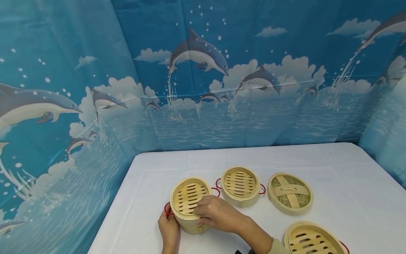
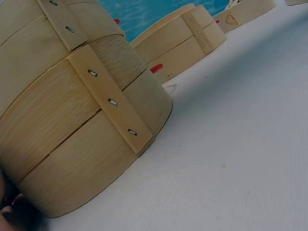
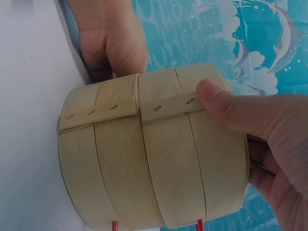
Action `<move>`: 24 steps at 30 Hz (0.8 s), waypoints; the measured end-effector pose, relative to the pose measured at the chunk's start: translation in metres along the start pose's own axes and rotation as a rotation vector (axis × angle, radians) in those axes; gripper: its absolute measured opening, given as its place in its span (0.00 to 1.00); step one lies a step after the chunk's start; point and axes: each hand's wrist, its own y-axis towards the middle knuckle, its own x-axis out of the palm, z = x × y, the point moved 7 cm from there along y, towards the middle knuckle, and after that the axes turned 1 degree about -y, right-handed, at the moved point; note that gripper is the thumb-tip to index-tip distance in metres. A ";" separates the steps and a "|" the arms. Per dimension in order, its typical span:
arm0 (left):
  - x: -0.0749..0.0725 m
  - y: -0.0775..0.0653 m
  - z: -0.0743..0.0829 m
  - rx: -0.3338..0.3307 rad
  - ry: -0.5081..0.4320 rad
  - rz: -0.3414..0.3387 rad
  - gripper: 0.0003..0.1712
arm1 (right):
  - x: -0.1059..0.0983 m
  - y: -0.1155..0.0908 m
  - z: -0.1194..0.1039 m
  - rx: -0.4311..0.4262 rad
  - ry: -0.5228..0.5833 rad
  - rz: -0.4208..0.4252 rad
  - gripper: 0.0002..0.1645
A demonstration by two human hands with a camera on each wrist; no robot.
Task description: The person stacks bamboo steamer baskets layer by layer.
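Note:
Two bamboo steamer baskets stand stacked at the table's near left, their overlapping strips lined up on the near side. My right hand (image 1: 217, 213) pinches the near right rim of the upper basket (image 1: 185, 198), thumb (image 3: 226, 108) pressed on the outer wall and fingers over the slatted inside. My left hand (image 1: 169, 227) holds the stack's left side, low by a red loop handle (image 1: 167, 209); most of its fingers are hidden behind the wall. The lower basket (image 2: 82, 168) sits on the white cloth, with the upper one resting level on it.
Just right of the stack stands another slatted steamer basket (image 1: 240, 203) with red loops. Beyond it lies a woven bamboo lid (image 1: 293, 188) with a crossed band. A further basket (image 1: 291, 234) is cut off at the bottom right. A dolphin-print curtain (image 1: 203, 120) hangs behind the table.

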 end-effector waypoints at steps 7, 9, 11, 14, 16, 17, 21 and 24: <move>-0.001 -0.002 0.005 0.011 0.019 -0.001 0.12 | 0.000 -0.001 -0.001 -0.006 -0.014 0.017 0.10; -0.001 -0.002 0.005 0.011 0.023 -0.003 0.12 | 0.000 -0.001 -0.001 -0.008 -0.017 0.020 0.11; 0.000 -0.002 0.004 0.012 0.028 -0.006 0.12 | 0.000 -0.001 -0.001 -0.009 -0.021 0.022 0.11; 0.000 -0.002 0.005 0.039 0.028 -0.011 0.12 | 0.000 -0.001 -0.002 -0.004 -0.030 0.022 0.10; 0.000 -0.002 0.006 0.069 0.017 -0.009 0.12 | 0.000 -0.002 -0.002 -0.003 -0.039 0.024 0.10; 0.000 -0.002 0.007 0.092 -0.004 -0.004 0.12 | 0.000 -0.002 -0.002 -0.002 -0.042 0.026 0.10; -0.001 -0.002 0.008 0.111 -0.029 -0.004 0.13 | 0.000 -0.002 -0.002 -0.007 -0.053 0.033 0.11; 0.000 -0.002 0.006 0.067 -0.020 -0.018 0.14 | 0.000 -0.002 -0.003 -0.016 -0.059 0.039 0.11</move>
